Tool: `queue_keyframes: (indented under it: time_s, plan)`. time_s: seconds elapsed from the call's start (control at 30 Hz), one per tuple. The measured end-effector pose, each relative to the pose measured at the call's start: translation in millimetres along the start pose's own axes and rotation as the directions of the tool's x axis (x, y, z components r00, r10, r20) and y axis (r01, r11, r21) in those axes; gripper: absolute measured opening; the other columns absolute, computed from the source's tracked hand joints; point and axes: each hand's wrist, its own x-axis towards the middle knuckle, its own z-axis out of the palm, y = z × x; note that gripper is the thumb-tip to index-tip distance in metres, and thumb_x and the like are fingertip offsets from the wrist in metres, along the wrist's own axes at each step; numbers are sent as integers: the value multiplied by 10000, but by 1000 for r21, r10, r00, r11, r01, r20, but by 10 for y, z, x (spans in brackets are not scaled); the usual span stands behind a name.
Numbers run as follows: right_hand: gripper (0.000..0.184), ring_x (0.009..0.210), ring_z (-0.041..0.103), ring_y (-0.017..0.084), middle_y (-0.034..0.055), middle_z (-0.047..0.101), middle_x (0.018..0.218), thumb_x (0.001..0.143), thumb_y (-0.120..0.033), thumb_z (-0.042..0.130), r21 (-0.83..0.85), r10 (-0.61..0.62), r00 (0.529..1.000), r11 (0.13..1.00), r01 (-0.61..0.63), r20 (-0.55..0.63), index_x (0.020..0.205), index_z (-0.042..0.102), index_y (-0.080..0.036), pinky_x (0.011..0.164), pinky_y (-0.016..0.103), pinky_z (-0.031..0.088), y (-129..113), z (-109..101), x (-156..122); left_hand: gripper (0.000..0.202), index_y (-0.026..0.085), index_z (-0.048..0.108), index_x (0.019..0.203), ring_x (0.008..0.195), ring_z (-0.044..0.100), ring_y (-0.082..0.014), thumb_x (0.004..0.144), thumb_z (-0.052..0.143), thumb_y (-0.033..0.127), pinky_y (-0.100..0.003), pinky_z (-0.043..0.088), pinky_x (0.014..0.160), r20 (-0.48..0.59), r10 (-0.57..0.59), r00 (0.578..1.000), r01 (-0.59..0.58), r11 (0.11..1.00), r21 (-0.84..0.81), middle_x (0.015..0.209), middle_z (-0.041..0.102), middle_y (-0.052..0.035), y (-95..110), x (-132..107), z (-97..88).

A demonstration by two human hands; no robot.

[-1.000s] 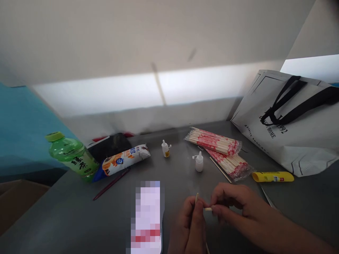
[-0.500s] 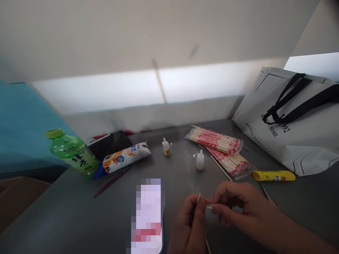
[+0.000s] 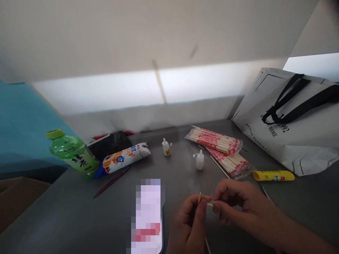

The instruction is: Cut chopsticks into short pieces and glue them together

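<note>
My left hand [image 3: 189, 225] is closed on a thin wooden stick [image 3: 199, 197] held nearly upright; its lower end shows below the hand. My right hand [image 3: 235, 203] pinches a short stick piece [image 3: 210, 204] and holds it sideways against the upright stick. Both hands hover low over the grey table [image 3: 66, 218] near its front edge. Beyond them stand two small white glue bottles [image 3: 199, 161] [image 3: 166, 147], uncapped. Two packs of wooden sticks in red-printed wrap [image 3: 214, 140] [image 3: 231, 163] lie behind the right hand.
A phone [image 3: 147, 218] lies left of my hands. At the left are a green bottle [image 3: 72, 151], a snack packet [image 3: 124, 157], a dark pouch [image 3: 111, 143] and a red pen [image 3: 111, 182]. A yellow tube [image 3: 274, 175] and a white tote bag [image 3: 293, 120] are at the right.
My hands have shifted slightly up and right in view, still holding the short piece against the long stick. Nothing on the table has moved.
</note>
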Motion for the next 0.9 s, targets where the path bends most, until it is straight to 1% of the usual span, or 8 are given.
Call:
queue_keyframes:
  time_s: [0.1,0.17,0.23,0.33,0.4,0.5,0.67,0.9]
  plan:
    - [119,676,692,150,-37,685,724,962,-316,645,-32,8,1000,999,-8,-23,879,658,-232,634,260,539,8,-12,5,500,184,759,957,657,518,-155,869,670,667,-240,398,584,-13,-9,1000,9,1000,4,778,656,-33,-55,14,15]
    - [112,664,669,155,-36,684,698,949,-310,651,-87,7,999,996,-9,-32,863,658,-238,603,258,514,14,-28,-3,513,184,753,928,637,499,-149,856,672,685,-239,393,575,-19,-25,1000,25,1000,3,757,643,-25,-62,23,20]
    - [93,665,649,163,-34,680,693,937,-304,650,-125,-16,999,992,11,-39,862,655,-248,580,257,502,24,-45,-14,533,184,740,908,568,439,-128,841,672,708,-231,354,532,-9,-55,998,55,998,-12,658,575,10,-40,26,17]
    - [50,757,671,193,-7,711,813,927,-312,652,-155,-102,990,984,86,-97,930,677,-269,647,292,551,40,-57,-18,572,185,719,940,469,328,-99,847,635,743,-217,256,476,41,-111,993,113,992,-53,513,414,78,22,11,8]
    - [78,806,684,220,14,719,870,933,-331,648,-175,-160,977,975,134,-140,965,702,-285,695,325,574,45,-51,-10,605,184,711,973,432,301,-93,868,581,765,-217,209,454,65,-134,989,137,989,-54,473,390,91,60,-10,7]
    - [100,790,691,237,19,715,851,945,-341,634,-209,-225,959,960,188,-171,949,728,-309,687,342,576,45,-25,5,625,180,706,936,406,323,-92,876,548,782,-220,218,438,73,-130,989,131,991,-12,454,433,78,86,-41,16]
    - [90,687,665,219,-6,698,756,925,-363,677,-316,-322,916,918,240,-239,872,736,-321,603,338,540,70,23,-14,621,172,746,932,388,313,-83,831,627,774,-215,235,435,90,-88,992,89,996,-14,425,373,96,65,-55,35]
    - [51,632,657,196,-23,707,725,915,-316,704,-366,-388,893,884,290,-229,922,746,-343,563,326,516,139,90,-59,599,164,804,990,412,350,-90,831,674,727,-220,272,432,70,-63,996,62,998,13,468,436,62,67,-48,45]
